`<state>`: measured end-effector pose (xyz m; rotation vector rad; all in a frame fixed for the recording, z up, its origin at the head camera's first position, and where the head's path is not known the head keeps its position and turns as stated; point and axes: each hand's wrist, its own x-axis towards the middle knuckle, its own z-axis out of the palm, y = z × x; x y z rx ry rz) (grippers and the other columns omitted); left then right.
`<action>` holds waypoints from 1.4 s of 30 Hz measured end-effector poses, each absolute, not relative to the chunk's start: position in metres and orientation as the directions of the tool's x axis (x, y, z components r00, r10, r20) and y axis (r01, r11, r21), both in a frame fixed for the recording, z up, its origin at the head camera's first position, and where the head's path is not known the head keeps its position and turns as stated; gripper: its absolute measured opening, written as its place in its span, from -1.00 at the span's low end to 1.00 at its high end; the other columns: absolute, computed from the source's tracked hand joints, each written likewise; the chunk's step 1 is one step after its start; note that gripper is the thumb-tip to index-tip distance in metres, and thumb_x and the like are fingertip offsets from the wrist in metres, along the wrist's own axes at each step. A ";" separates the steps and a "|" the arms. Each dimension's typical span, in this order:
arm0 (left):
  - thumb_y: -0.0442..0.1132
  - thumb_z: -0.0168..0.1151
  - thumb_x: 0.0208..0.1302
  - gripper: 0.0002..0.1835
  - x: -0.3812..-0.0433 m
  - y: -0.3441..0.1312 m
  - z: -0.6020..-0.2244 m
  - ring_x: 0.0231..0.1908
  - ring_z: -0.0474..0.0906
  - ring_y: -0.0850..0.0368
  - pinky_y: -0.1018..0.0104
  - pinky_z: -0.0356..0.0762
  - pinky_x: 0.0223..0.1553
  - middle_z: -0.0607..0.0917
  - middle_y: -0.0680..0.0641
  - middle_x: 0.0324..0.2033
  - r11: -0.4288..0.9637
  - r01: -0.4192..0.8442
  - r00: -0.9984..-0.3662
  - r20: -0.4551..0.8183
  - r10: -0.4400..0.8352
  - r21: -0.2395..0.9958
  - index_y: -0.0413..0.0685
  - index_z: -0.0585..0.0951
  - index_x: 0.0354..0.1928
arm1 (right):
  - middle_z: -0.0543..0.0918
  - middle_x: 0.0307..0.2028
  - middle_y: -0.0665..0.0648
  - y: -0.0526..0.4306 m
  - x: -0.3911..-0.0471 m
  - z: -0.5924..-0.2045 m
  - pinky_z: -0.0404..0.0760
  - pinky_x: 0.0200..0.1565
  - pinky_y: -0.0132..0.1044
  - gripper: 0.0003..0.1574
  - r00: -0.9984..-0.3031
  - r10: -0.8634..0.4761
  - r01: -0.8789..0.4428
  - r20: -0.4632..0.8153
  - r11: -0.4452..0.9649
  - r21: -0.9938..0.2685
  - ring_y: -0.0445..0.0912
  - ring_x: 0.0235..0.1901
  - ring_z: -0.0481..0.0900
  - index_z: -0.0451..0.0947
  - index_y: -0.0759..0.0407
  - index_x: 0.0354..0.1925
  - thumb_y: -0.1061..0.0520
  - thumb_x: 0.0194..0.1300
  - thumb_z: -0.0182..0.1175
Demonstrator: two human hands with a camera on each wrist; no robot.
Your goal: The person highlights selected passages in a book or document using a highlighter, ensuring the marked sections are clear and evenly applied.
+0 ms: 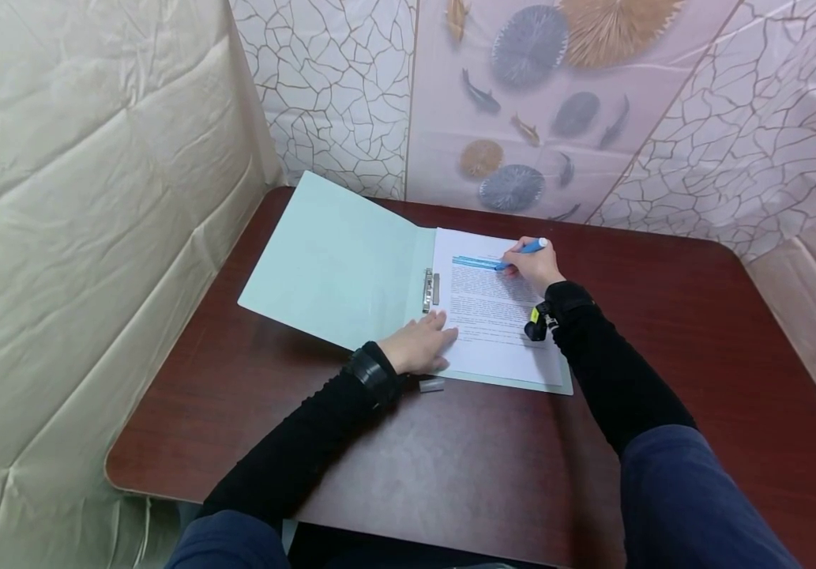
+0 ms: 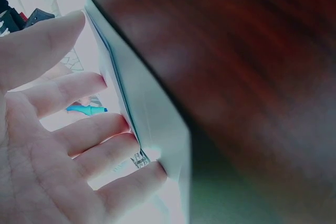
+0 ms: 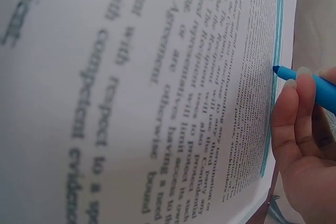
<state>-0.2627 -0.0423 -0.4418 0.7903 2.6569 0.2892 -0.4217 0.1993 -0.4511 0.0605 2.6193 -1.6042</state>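
Note:
My right hand [image 1: 537, 265] pinches a blue marker [image 1: 534, 246] over the upper part of a printed page [image 1: 500, 316]. In the right wrist view the dark tip of the marker [image 3: 320, 90] is right at blue lines [image 3: 276, 72] drawn across the text. The page lies on the right side of an open pale green folder [image 1: 336, 253], by its metal clip [image 1: 427, 290]. My left hand [image 1: 418, 344] rests at the page's lower left corner, fingers spread and fairly straight. In the left wrist view, the left fingers [image 2: 105, 153] reach the paper and folder edge.
A small translucent grey cap [image 1: 431, 385] lies on the dark red-brown table [image 1: 450, 458] just below the folder. The folder's left cover stands slightly raised near the table's left side. Patterned cloth [image 1: 336, 87] hangs behind the table, and a cream curtain [image 1: 95, 237] hangs to the left.

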 end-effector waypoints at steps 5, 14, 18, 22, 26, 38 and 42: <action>-0.07 0.14 0.36 -0.32 -0.263 -0.042 -0.442 0.51 -0.09 -0.11 -0.08 0.01 0.46 0.00 -0.24 0.50 0.822 0.490 -0.780 -0.276 0.562 0.290 -0.03 0.20 0.46 | 0.72 -0.39 0.07 0.200 -0.422 -0.452 0.69 -0.36 -0.31 -0.84 -0.996 -0.002 0.076 -0.086 0.442 -0.894 -0.20 -0.54 0.68 0.47 0.24 -0.40 0.20 0.26 0.24; -0.08 0.14 0.37 -0.32 -0.262 -0.042 -0.441 0.51 -0.09 -0.14 -0.08 0.02 0.45 0.01 -0.26 0.49 0.818 0.496 -0.776 -0.273 0.568 0.291 -0.04 0.20 0.46 | 0.72 -0.31 0.20 0.202 -0.420 -0.452 0.68 -0.36 -0.32 -0.86 -0.996 0.008 0.087 -0.093 0.435 -0.896 -0.19 -0.52 0.69 0.50 0.26 -0.37 0.20 0.26 0.24; -0.09 0.14 0.37 -0.32 -0.262 -0.041 -0.441 0.51 -0.09 -0.15 -0.09 0.01 0.45 0.01 -0.27 0.49 0.816 0.500 -0.775 -0.270 0.571 0.291 -0.05 0.20 0.46 | 0.71 -0.34 0.17 0.203 -0.419 -0.452 0.68 -0.38 -0.34 -0.87 -0.995 0.017 0.097 -0.099 0.434 -0.896 -0.19 -0.53 0.69 0.50 0.25 -0.36 0.20 0.25 0.25; -0.08 0.13 0.37 -0.33 -0.262 -0.041 -0.441 0.51 -0.09 -0.14 -0.09 0.01 0.45 0.01 -0.26 0.50 0.817 0.498 -0.775 -0.274 0.569 0.290 -0.04 0.20 0.46 | 0.71 -0.41 0.10 0.204 -0.419 -0.451 0.68 -0.39 -0.33 -0.88 -0.995 0.014 0.098 -0.102 0.433 -0.896 -0.19 -0.54 0.68 0.50 0.25 -0.35 0.21 0.25 0.24; -0.07 0.13 0.38 -0.33 -0.262 -0.042 -0.442 0.52 -0.10 -0.12 -0.08 0.01 0.46 0.01 -0.25 0.50 0.818 0.495 -0.773 -0.281 0.569 0.294 -0.03 0.21 0.46 | 0.72 -0.46 0.07 0.203 -0.419 -0.451 0.69 -0.39 -0.32 -0.89 -0.994 0.013 0.106 -0.111 0.426 -0.899 -0.19 -0.56 0.68 0.51 0.25 -0.35 0.22 0.26 0.23; -0.07 0.13 0.37 -0.33 -0.263 -0.042 -0.443 0.52 -0.12 -0.13 -0.09 0.00 0.46 0.00 -0.25 0.50 0.818 0.492 -0.773 -0.282 0.568 0.298 -0.02 0.20 0.46 | 0.71 -0.43 0.10 0.203 -0.417 -0.449 0.70 -0.34 -0.30 -0.89 -0.993 0.025 0.114 -0.115 0.449 -0.886 -0.20 -0.55 0.69 0.51 0.23 -0.34 0.19 0.26 0.23; -0.07 0.13 0.37 -0.33 -0.263 -0.043 -0.443 0.52 -0.11 -0.13 -0.09 0.01 0.45 0.01 -0.25 0.50 0.817 0.496 -0.774 -0.277 0.569 0.294 -0.02 0.20 0.46 | 0.71 -0.44 0.10 0.204 -0.418 -0.449 0.70 -0.32 -0.29 -0.87 -0.993 0.029 0.115 -0.114 0.453 -0.884 -0.21 -0.55 0.69 0.52 0.23 -0.33 0.17 0.26 0.24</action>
